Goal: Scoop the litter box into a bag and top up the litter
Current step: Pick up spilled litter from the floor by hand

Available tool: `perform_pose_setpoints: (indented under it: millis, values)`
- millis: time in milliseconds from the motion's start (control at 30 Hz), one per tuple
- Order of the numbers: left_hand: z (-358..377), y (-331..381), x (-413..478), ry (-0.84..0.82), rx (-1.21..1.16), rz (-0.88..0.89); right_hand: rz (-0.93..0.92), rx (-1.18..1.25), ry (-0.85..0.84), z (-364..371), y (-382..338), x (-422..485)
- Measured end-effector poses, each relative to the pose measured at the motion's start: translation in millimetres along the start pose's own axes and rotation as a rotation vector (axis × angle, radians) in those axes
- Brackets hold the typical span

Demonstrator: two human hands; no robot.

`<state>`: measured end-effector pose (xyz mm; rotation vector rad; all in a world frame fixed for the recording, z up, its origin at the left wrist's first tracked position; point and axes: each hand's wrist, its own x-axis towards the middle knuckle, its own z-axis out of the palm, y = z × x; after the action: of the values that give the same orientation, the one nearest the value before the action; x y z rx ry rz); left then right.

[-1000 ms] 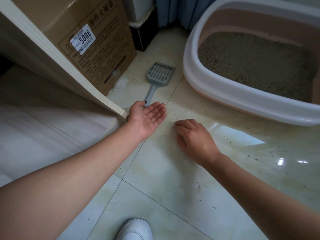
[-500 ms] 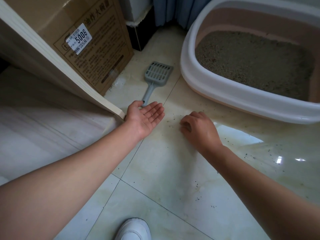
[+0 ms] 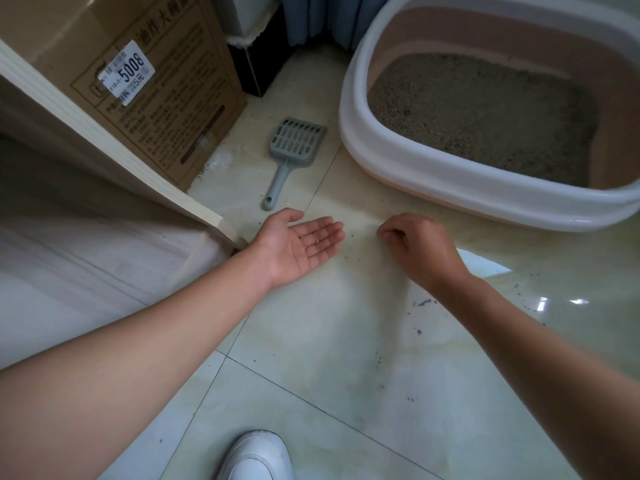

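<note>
- Scoop lay flat on the floor tile, unheld, between the cardboard box and the litter box.
- Its long axis ran roughly away from the camera. The slotted head was at the far end and the handle end pointed back at the person.
- The handle tip sat just beyond the thumb of the left hand, near it but apart.
- The left hand was clearly the nearer one. The right hand was across the grout line, further from the handle and closer to the litter box rim.
- Left hand: palm up, fingers straight and together, low over the tile, gripping nothing. A few pale grains lay loose on the palm.
- Right hand: knuckles up, fingers curled, tips down at the tile. They may have been pinching a granule, but I couldn't tell because the tips were tucked under the hand.
- My read: a pickup would be a short forward reach for the left hand, closing on the handle along its axis. The palm grains would need dumping first.
- Stray granules were scattered on the tile near the right forearm.
- Litter filled the box, and no clumps could be made out. The box's right side was cut off by the frame.
- No bag or refill litter was in view, and the cardboard box's contents were unknown.
</note>
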<state>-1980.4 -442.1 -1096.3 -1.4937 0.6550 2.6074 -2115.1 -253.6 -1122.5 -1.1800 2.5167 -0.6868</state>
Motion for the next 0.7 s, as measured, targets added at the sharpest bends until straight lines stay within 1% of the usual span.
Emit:
perform_pose_setpoints:
  millis: [133, 267, 333, 467, 600, 700]
  values:
    - [19, -15, 1, -0.046, 0.077, -0.027, 0.039, -0.022, 0.016, -19, 24, -25]
    - [34, -29, 3, -0.052, 0.118, -0.038, 0.091, -0.024, 0.057, -30, 47, -59]
    - [39, -36, 3, -0.048, 0.133, -0.043, 0.099, -0.036, 0.041, -33, 56, -77]
    - [48, -51, 0, -0.054, 0.170, -0.055, 0.015, -0.090, -0.019, -28, 62, -103]
    - [51, -56, -6, -0.055, 0.164, -0.043, -0.024, -0.084, 0.008, -20, 60, -113]
    - [48, -56, -10, -0.041, 0.141, -0.018, -0.113, -0.074, 0.027, -10, 48, -122]
